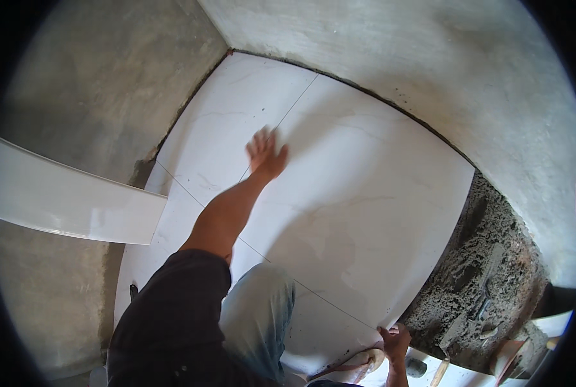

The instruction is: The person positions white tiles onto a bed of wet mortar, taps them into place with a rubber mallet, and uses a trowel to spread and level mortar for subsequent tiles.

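Note:
Large white marbled floor tiles [365, 213] lie in front of me, with thin dark joints between them. My left hand [266, 155] reaches far out with its fingers spread, palm down over the joint between two tiles. It is slightly smeared by motion, and whether it touches the surface is hard to tell. At the near right corner of the big tile, my right hand [396, 340] has its fingers bent around the edge. Beside that hand are a dark round tool head [416, 367] and a trowel [441, 371] with a wooden handle.
Grey mortar [475, 271] covers the floor on the right, with tools lying on it. A long white tile strip [75, 193] juts in at the left. Bare cement walls [417, 58] meet at the far corner. My knee [259, 316] rests near the tile joint.

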Motion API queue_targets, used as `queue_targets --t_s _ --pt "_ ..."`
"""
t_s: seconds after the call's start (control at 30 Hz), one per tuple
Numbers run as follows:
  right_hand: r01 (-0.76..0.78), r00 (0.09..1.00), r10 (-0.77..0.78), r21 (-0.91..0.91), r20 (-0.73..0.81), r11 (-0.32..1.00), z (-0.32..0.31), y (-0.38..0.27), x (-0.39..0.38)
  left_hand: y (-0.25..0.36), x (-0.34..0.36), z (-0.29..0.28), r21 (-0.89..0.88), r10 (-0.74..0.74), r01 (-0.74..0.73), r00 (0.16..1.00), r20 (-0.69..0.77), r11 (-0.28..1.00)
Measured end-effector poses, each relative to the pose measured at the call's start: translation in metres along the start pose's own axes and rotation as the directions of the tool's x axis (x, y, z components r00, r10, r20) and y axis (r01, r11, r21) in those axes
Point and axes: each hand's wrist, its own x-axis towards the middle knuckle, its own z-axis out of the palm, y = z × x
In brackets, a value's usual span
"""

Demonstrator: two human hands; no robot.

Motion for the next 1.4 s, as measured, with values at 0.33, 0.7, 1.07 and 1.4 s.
queue_targets --t_s 0.33,0.7,1.07,1.4 --pt "0.134 0.99 -0.138 -0.151 -0.022 0.979 0.007 0.009 -0.01 -0.138 -0.281 -0.021 0.028 -0.286 0.285 0.942 0.177 0.958" --pt "0.015 0.992 -0.065 -0.406 -0.11 0.914 0.014 0.043 0.043 -0.1 -0.301 -0.084 -0.37 -0.088 0.199 0.951 0.296 0.907" --pt "0.104 0.992 -0.097 0.1 -0.074 0.989 0.0 0.021 0.021 0.065 -0.386 -0.089 0.189 0.588 -0.704 0.687 0.427 0.685" --pt "0.469 0.881 -0.442 0.2 -0.168 0.86 -0.102 -0.074 -0.012 0.067 -0.293 -0.169 0.093 0.84 -0.851 0.484 -0.246 0.517"
